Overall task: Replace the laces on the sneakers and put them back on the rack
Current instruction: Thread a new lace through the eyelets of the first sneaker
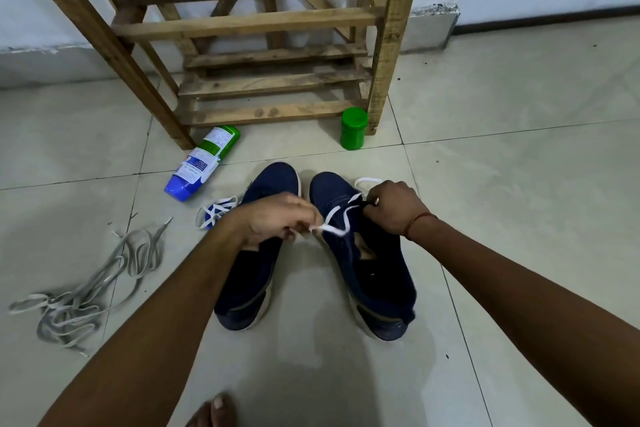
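Sneakers first: a navy pair with pale soles, side by side on the tiled floor (502, 184), toes pointing at the wooden rack (249, 24) just ahead. Neither shoe is on the rack. The left sneaker (258, 274) sits partly under the person's left forearm. The right sneaker (377, 288) is the one being worked on, tongue area open.

Look at the white lace (337, 222). It zigzags across the upper front of the right sneaker, and both hands are on it. The left hand (277, 218) reaches across over the left shoe, thumb and fingertips pinched together on the lace's loose end, just beside the right sneaker's inner edge. The right hand (394, 206) sits at the outer side of that shoe, knuckles up, fingers curled tight, and the lace runs into that fist. A loop of the same white lace pokes out beyond it on the floor. There is a red thread (420, 220) round the right wrist.

Off to the left, a tangle of grey laces (90, 288) sprawls on the tiles, well apart from the shoes. Nearer, just beside the left sneaker's toe, lies a small white lace bundle (216, 213). A green, white and blue bottle (202, 163) lies on its side by the rack's front leg. A green jar (353, 128) stands upright by the other leg. Bare toes (214, 409) show at the bottom edge.
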